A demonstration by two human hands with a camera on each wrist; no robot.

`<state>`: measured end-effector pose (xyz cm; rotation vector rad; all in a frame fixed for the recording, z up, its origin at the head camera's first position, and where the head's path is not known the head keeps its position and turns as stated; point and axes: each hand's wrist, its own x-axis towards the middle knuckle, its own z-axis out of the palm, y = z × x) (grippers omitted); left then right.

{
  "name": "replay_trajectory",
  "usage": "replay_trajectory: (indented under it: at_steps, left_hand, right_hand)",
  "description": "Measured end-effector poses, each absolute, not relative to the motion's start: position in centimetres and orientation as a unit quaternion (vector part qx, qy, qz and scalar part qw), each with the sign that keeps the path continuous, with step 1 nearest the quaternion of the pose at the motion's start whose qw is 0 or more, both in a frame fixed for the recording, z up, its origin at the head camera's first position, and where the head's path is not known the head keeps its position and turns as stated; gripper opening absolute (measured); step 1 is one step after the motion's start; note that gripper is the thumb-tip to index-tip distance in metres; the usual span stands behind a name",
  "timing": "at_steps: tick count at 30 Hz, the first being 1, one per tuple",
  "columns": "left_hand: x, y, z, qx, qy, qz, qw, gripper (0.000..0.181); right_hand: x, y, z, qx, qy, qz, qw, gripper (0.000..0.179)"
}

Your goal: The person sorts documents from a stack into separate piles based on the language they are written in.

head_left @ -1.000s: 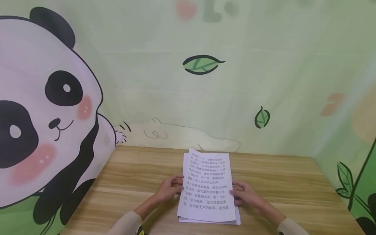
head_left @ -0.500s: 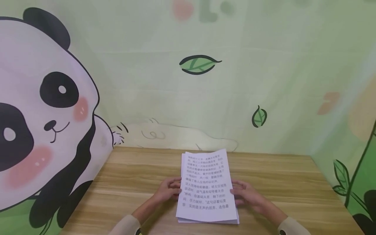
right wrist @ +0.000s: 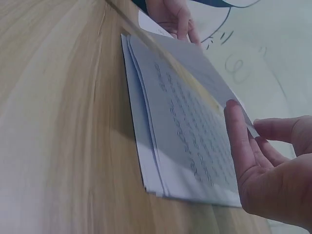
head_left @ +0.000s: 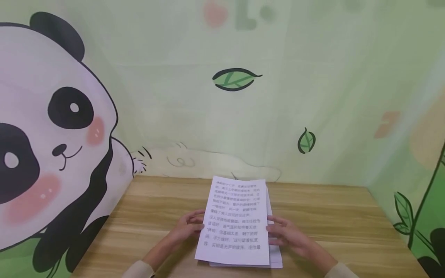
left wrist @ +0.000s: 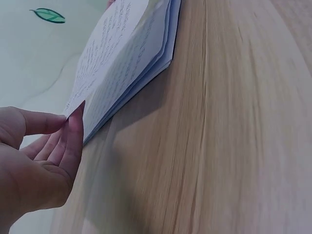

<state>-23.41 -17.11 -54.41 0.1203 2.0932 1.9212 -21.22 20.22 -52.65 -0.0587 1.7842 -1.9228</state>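
A printed sheet (head_left: pixel 236 224) is held above the paper stack (head_left: pixel 276 255), offset toward its left so that the stack's right margin shows; both wrist views reveal a gap between the two. At the stack's left side, the left hand (head_left: pixel 190 227) pinches the sheet's edge between thumb and fingers. At the stack's right side, the right hand (head_left: pixel 286 233) pinches the opposite edge the same way. Beneath the stack lies the wood-grained counter (head_left: pixel 153 208). Behind the stack hangs a pale green backdrop (head_left: pixel 167 96), with a big panda (head_left: pixel 83 150) to the stack's left and a leaf (head_left: pixel 233 80) high above it.
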Motion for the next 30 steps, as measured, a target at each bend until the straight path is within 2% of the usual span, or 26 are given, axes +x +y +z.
replay_trajectory:
  at_steps: [16, 30]
  left_hand:
    - [-23.4, -24.0, -52.8, 0.05, 0.741, 0.653, 0.15, 0.06]
    - [-23.0, -28.5, -51.0, -0.034, 0.78, 0.615, 0.11, 0.06]
  right_hand:
    - [-22.4, 13.8, -51.7, -0.028, 0.643, -0.714, 0.274, 0.068]
    - [-24.5, 7.1, -50.8, -0.01, 0.658, -0.702, 0.272, 0.057]
